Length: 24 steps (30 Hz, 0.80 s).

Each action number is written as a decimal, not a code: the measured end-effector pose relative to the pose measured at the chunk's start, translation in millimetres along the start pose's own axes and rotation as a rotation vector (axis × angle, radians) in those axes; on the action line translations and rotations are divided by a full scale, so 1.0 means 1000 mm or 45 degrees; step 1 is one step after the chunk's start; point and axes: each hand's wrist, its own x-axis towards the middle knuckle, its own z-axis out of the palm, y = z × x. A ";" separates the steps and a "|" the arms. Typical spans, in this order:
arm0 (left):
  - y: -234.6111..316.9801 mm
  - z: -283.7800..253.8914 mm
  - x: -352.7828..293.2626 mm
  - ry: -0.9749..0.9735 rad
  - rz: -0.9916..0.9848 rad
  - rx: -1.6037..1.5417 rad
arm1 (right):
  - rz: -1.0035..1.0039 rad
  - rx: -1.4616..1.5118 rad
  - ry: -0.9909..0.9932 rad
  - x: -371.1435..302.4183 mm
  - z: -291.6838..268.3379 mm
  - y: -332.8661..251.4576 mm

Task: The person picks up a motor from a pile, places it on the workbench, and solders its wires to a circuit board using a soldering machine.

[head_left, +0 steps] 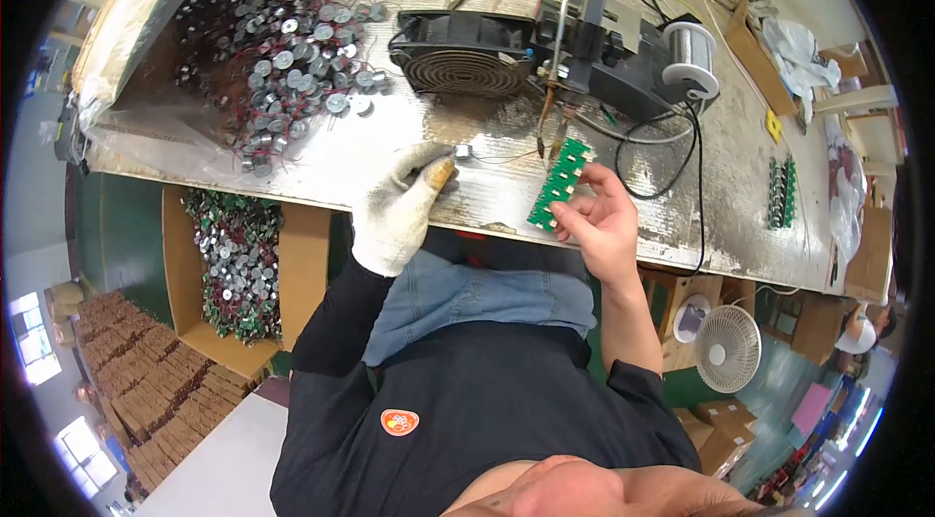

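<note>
My left hand (pixel 397 203), in a white glove with a stained fingertip, pinches a small silver round motor (pixel 464 153) over the bench's front part. Thin wires (pixel 516 160) run from the motor toward a green circuit board strip (pixel 558 188). Bare, my right hand (pixel 602 221) grips that strip by its right edge between thumb and fingers, holding it tilted. The strip's upper end lies just under the tips of a soldering machine (pixel 575 50); whether wire, tip and board touch is too small to tell.
A heap of motors with red wires (pixel 312 59) covers the bench's left. Behind my hands stand a black fan (pixel 458 59) and a solder spool (pixel 690 59). Green boards (pixel 782 194) lie at right. Below the bench, a cardboard box (pixel 304 269) holds wired motors; a white fan (pixel 729 349) stands right.
</note>
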 end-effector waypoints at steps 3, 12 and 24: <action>-0.002 0.014 -0.006 -0.048 -0.073 0.100 | 0.039 -0.039 0.003 -0.001 0.003 -0.005; -0.009 0.039 -0.004 -0.160 -0.024 0.424 | 0.148 -0.042 -0.099 -0.005 0.012 -0.014; -0.005 0.053 0.005 -0.186 -0.313 0.094 | 0.139 0.010 -0.123 -0.007 0.012 -0.012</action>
